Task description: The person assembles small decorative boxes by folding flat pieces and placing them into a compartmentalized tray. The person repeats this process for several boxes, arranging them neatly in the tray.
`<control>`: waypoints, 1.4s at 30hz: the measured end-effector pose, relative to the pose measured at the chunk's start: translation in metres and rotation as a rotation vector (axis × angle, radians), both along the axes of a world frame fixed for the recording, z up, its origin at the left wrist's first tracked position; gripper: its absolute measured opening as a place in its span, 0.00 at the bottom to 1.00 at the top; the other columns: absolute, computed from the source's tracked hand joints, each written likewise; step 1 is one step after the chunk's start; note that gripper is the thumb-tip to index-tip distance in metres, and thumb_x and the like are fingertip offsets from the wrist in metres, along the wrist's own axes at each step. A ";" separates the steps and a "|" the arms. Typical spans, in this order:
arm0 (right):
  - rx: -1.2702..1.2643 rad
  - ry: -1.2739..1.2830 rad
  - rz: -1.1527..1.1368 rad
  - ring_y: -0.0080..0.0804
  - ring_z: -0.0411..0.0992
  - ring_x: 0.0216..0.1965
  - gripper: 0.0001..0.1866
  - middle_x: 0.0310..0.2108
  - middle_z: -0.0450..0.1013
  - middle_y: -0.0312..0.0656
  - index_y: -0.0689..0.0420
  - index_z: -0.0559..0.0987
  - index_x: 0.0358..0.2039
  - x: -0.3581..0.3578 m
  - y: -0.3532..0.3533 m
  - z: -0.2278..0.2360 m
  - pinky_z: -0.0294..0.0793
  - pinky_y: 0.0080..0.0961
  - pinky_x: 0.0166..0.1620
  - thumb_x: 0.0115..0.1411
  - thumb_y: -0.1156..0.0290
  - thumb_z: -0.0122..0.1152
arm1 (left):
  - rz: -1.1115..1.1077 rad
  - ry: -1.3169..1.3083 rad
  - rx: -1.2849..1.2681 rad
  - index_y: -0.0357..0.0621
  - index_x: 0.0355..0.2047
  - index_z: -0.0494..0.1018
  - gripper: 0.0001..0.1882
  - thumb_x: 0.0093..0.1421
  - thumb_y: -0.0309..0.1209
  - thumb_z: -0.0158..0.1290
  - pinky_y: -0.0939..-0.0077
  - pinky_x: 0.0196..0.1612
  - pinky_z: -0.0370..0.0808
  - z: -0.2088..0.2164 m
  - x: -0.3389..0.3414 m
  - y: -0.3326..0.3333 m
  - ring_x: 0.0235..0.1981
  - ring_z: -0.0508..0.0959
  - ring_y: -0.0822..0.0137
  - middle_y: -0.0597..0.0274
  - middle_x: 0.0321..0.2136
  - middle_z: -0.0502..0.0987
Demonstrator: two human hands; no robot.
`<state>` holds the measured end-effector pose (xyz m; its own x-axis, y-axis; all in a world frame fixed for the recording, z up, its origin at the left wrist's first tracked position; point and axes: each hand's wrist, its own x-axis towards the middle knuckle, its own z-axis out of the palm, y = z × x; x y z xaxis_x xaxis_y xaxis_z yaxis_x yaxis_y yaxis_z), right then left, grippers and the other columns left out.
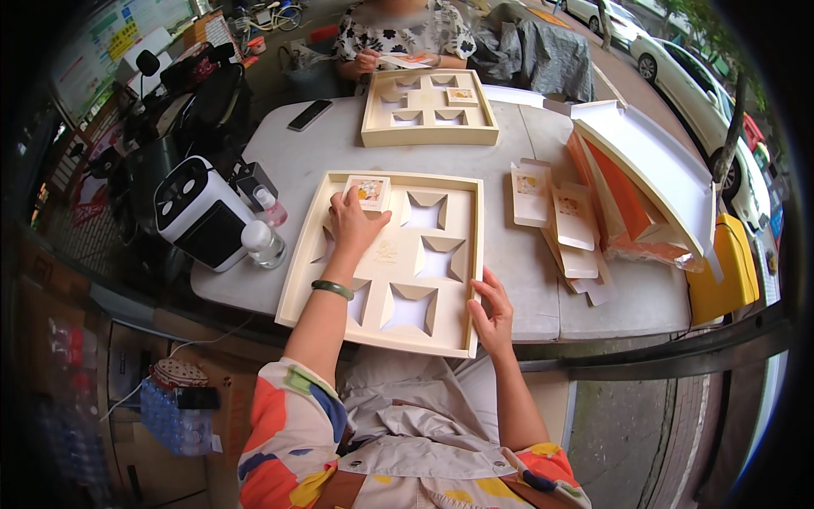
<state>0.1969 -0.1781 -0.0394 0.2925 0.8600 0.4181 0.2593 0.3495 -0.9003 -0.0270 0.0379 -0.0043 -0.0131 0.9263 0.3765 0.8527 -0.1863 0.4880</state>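
Note:
A large cream gift box (476, 246) lies before me, with a panel of square cutouts framed by folded flaps. At its far left corner, my left hand (358, 225) has its fingers and thumb about a small square box (371, 188) with an orange picture on its lid. That small box sits at a cutout; how deep it sits I cannot tell. A dark green bangle circles my left wrist. My right hand (493, 312) holds the large box's right wall near the front corner, its fingertips and thumb at the rim.
Opposite, a person holds a printed sheet (407, 60) behind a second cream gift box (430, 136). Flat small cartons (570, 212) and an orange-and-white box stack (623, 182) lie right. A phone (310, 115), a white device (203, 212) and bottles (264, 244) stand left.

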 end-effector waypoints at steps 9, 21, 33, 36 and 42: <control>-0.002 -0.002 -0.011 0.45 0.65 0.59 0.17 0.57 0.66 0.54 0.60 0.79 0.45 0.001 0.000 -0.004 0.63 0.35 0.60 0.52 0.77 0.60 | -0.065 -0.055 -0.088 0.45 0.62 0.59 0.47 0.44 0.48 0.66 0.57 0.54 0.68 0.004 -0.007 -0.005 0.51 0.68 0.43 0.39 0.49 0.64; -0.015 0.032 -0.011 0.44 0.65 0.60 0.17 0.58 0.66 0.54 0.61 0.79 0.45 0.000 -0.001 -0.004 0.63 0.34 0.60 0.53 0.78 0.60 | 0.012 0.191 -0.065 0.48 0.64 0.54 0.44 0.51 0.52 0.58 0.52 0.54 0.65 0.008 0.002 -0.018 0.49 0.67 0.44 0.42 0.50 0.63; -0.027 0.044 0.008 0.44 0.64 0.60 0.17 0.58 0.65 0.54 0.62 0.79 0.45 -0.001 -0.002 -0.002 0.62 0.34 0.60 0.53 0.79 0.60 | 0.029 0.306 -0.092 0.47 0.64 0.53 0.43 0.54 0.53 0.54 0.56 0.50 0.65 0.008 0.000 -0.019 0.47 0.68 0.47 0.43 0.47 0.66; -0.026 0.043 0.005 0.44 0.64 0.60 0.17 0.58 0.65 0.54 0.62 0.79 0.45 -0.001 -0.002 -0.002 0.62 0.34 0.60 0.53 0.79 0.60 | 0.035 0.295 -0.109 0.48 0.65 0.52 0.44 0.54 0.54 0.55 0.54 0.52 0.64 0.009 0.001 -0.020 0.50 0.66 0.46 0.42 0.50 0.64; 0.000 0.032 0.011 0.44 0.66 0.58 0.17 0.58 0.65 0.54 0.61 0.79 0.45 -0.001 0.000 0.001 0.64 0.34 0.59 0.52 0.78 0.60 | 0.059 0.186 -0.029 0.52 0.65 0.51 0.48 0.51 0.58 0.57 0.47 0.56 0.60 0.003 0.002 -0.013 0.57 0.60 0.39 0.37 0.59 0.54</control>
